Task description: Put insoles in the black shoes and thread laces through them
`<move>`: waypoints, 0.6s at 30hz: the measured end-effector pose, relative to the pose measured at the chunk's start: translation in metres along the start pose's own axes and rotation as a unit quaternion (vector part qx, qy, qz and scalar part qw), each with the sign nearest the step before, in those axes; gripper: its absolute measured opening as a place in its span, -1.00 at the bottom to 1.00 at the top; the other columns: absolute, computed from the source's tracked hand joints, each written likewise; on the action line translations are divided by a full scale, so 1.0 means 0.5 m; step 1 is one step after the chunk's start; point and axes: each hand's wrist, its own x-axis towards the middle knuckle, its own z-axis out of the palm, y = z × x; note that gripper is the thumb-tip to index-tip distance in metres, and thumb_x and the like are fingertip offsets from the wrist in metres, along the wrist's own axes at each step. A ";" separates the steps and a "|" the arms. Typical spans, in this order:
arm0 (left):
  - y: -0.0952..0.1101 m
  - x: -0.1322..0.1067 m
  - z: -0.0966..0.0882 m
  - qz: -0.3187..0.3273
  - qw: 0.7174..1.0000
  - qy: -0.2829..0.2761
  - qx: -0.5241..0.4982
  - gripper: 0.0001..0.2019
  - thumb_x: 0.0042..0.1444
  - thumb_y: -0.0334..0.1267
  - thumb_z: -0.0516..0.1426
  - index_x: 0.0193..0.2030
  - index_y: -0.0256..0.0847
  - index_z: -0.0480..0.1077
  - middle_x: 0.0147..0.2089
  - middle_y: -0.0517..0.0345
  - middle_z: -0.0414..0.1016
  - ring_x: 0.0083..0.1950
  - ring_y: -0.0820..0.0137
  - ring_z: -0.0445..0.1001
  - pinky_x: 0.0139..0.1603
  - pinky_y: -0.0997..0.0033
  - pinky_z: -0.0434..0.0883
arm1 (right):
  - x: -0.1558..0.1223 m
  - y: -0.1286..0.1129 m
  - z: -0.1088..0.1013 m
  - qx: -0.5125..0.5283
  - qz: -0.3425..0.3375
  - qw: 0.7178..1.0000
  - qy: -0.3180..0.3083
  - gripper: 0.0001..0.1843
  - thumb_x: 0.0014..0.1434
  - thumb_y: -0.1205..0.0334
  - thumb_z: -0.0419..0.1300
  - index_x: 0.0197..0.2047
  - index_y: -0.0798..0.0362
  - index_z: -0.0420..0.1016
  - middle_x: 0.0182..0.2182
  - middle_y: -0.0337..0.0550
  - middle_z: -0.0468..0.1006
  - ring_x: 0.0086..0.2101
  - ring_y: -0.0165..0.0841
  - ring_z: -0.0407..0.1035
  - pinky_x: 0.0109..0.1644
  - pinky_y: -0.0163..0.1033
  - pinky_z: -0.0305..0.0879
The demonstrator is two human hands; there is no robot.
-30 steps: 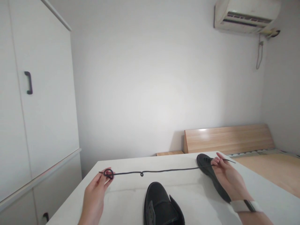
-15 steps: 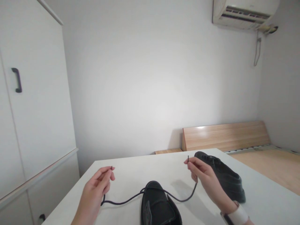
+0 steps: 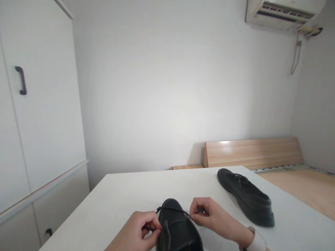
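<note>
A black shoe (image 3: 176,226) lies toe-away at the near edge of the white table, its opening cut off by the bottom of the view. Across its toe runs a dark shoelace (image 3: 171,208). My left hand (image 3: 142,230) is closed in a pinch on the lace at the shoe's left side, fingertips against the eyelet flap. At the shoe's right side my right hand (image 3: 206,213) pinches the lace too, just off the upper. The lace ends are mostly hidden in my fingers. A second black shoe (image 3: 247,197), laced, rests farther right.
The white table (image 3: 125,191) spans the front. Beyond its right side are a bed base (image 3: 303,188) and a wooden headboard (image 3: 251,152). A white cabinet (image 3: 52,104) stands at the left, and an air conditioner (image 3: 285,15) hangs high on the right.
Both hands have come inward and down from wide apart to the sides of the near shoe. The lace, earlier stretched out to each side, is now gathered in close. The view has shifted slightly.
</note>
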 end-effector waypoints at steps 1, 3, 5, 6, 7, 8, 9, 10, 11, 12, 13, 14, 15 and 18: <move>-0.001 0.000 0.002 0.008 1.000 0.006 0.013 -0.90 0.01 -0.29 0.13 -0.46 -0.26 0.38 -0.49 0.26 0.35 -0.44 0.49 0.24 -0.44 0.53 0.08 | 0.000 -0.001 0.002 -0.002 -0.003 1.000 0.000 -0.84 0.10 0.20 0.22 -0.37 0.15 0.43 -0.54 -0.31 0.31 -0.49 -0.45 0.10 -0.40 -0.30 -0.03; -0.004 0.000 0.005 0.021 0.999 0.013 0.028 -0.94 -0.02 -0.36 0.11 -0.47 -0.26 0.37 -0.49 0.28 0.32 -0.43 0.50 0.23 -0.44 0.54 0.08 | -0.001 -0.002 0.006 -0.008 -0.006 1.000 0.000 -0.84 0.11 0.19 0.21 -0.37 0.14 0.42 -0.53 -0.31 0.31 -0.48 -0.45 0.11 -0.39 -0.29 -0.02; -0.007 -0.001 0.006 0.035 0.998 0.023 0.042 -0.93 -0.03 -0.42 0.09 -0.49 -0.25 0.36 -0.50 0.30 0.30 -0.43 0.51 0.24 -0.42 0.55 0.10 | 0.000 -0.001 0.007 -0.014 -0.009 1.000 0.001 -0.83 0.11 0.19 0.20 -0.37 0.14 0.41 -0.51 -0.29 0.33 -0.47 -0.44 0.12 -0.38 -0.28 0.00; -0.009 -0.001 0.006 0.044 0.997 0.030 0.053 -0.92 -0.04 -0.44 0.09 -0.49 -0.25 0.36 -0.51 0.31 0.30 -0.43 0.51 0.24 -0.41 0.55 0.11 | 0.001 0.001 0.007 -0.019 -0.010 1.000 0.002 -0.83 0.11 0.18 0.20 -0.37 0.14 0.41 -0.51 -0.29 0.33 -0.46 -0.43 0.13 -0.37 -0.28 0.00; -0.011 -0.001 0.007 0.051 0.996 0.036 0.064 -0.91 -0.04 -0.46 0.08 -0.50 -0.25 0.35 -0.51 0.32 0.29 -0.44 0.52 0.24 -0.41 0.56 0.12 | 0.003 0.003 0.007 -0.026 -0.010 1.000 0.002 -0.83 0.12 0.18 0.20 -0.37 0.14 0.41 -0.51 -0.28 0.33 -0.46 -0.42 0.13 -0.36 -0.28 0.01; -0.012 -0.001 0.008 0.057 0.994 0.042 0.078 -0.90 -0.04 -0.48 0.08 -0.50 -0.24 0.35 -0.51 0.33 0.29 -0.44 0.52 0.24 -0.40 0.56 0.13 | 0.004 0.005 0.007 -0.031 -0.009 0.999 0.002 -0.82 0.12 0.18 0.20 -0.37 0.13 0.41 -0.51 -0.28 0.33 -0.46 -0.42 0.13 -0.36 -0.27 0.01; -0.013 -0.001 0.008 0.061 0.993 0.046 0.091 -0.89 -0.04 -0.49 0.08 -0.50 -0.24 0.35 -0.51 0.33 0.30 -0.44 0.52 0.25 -0.38 0.56 0.14 | 0.006 0.007 0.007 -0.035 -0.008 0.999 0.003 -0.82 0.12 0.17 0.20 -0.38 0.13 0.41 -0.51 -0.28 0.33 -0.46 -0.42 0.13 -0.36 -0.27 0.01; -0.014 -0.001 0.009 0.065 0.991 0.049 0.103 -0.88 -0.04 -0.50 0.08 -0.50 -0.24 0.36 -0.51 0.33 0.32 -0.43 0.52 0.26 -0.37 0.56 0.16 | 0.007 0.008 0.007 -0.036 -0.007 0.999 0.003 -0.82 0.13 0.17 0.20 -0.38 0.13 0.41 -0.51 -0.28 0.33 -0.46 -0.42 0.13 -0.36 -0.27 0.01; -0.015 0.000 0.010 0.067 0.990 0.053 0.114 -0.88 -0.04 -0.50 0.09 -0.50 -0.24 0.37 -0.50 0.32 0.34 -0.42 0.52 0.28 -0.36 0.57 0.17 | 0.008 0.009 0.008 -0.034 -0.007 0.999 0.003 -0.82 0.13 0.17 0.20 -0.38 0.12 0.41 -0.51 -0.28 0.33 -0.46 -0.42 0.12 -0.36 -0.27 0.00; -0.015 0.000 0.011 0.069 0.988 0.056 0.125 -0.88 -0.04 -0.51 0.09 -0.49 -0.24 0.38 -0.49 0.31 0.36 -0.41 0.51 0.31 -0.34 0.57 0.19 | 0.009 0.010 0.008 -0.029 -0.007 1.000 0.002 -0.81 0.13 0.16 0.20 -0.37 0.12 0.40 -0.51 -0.28 0.33 -0.47 -0.43 0.11 -0.38 -0.28 -0.01; -0.016 0.000 0.012 0.071 0.986 0.059 0.137 -0.88 -0.03 -0.51 0.10 -0.48 -0.23 0.39 -0.48 0.30 0.39 -0.40 0.50 0.32 -0.33 0.56 0.20 | 0.009 0.010 0.008 -0.021 -0.006 1.000 0.000 -0.81 0.13 0.15 0.21 -0.37 0.11 0.39 -0.51 -0.29 0.32 -0.48 -0.43 0.10 -0.39 -0.28 -0.02; -0.015 0.000 0.014 0.074 0.984 0.061 0.149 -0.88 -0.02 -0.50 0.11 -0.47 -0.23 0.40 -0.46 0.29 0.41 -0.40 0.50 0.34 -0.32 0.56 0.20 | 0.008 0.009 0.008 -0.014 -0.004 1.000 -0.004 -0.79 0.13 0.13 0.21 -0.37 0.11 0.39 -0.52 -0.30 0.31 -0.49 -0.44 0.08 -0.41 -0.28 -0.04; -0.015 -0.001 0.015 0.075 0.982 0.062 0.160 -0.88 -0.02 -0.50 0.12 -0.46 -0.22 0.41 -0.45 0.28 0.43 -0.40 0.49 0.35 -0.32 0.55 0.21 | 0.007 0.008 0.008 -0.007 -0.002 1.000 -0.010 -0.78 0.13 0.11 0.22 -0.37 0.11 0.39 -0.53 -0.32 0.29 -0.50 -0.45 0.07 -0.42 -0.29 -0.04; -0.010 -0.003 0.016 0.092 0.974 0.069 0.196 -0.87 -0.01 -0.52 0.13 -0.45 -0.22 0.41 -0.44 0.24 0.46 -0.37 0.44 0.39 -0.31 0.51 0.23 | 0.004 0.007 0.009 0.003 0.003 1.000 -0.019 -0.75 0.13 0.08 0.24 -0.37 0.11 0.39 -0.53 -0.31 0.30 -0.49 -0.44 0.10 -0.39 -0.28 0.01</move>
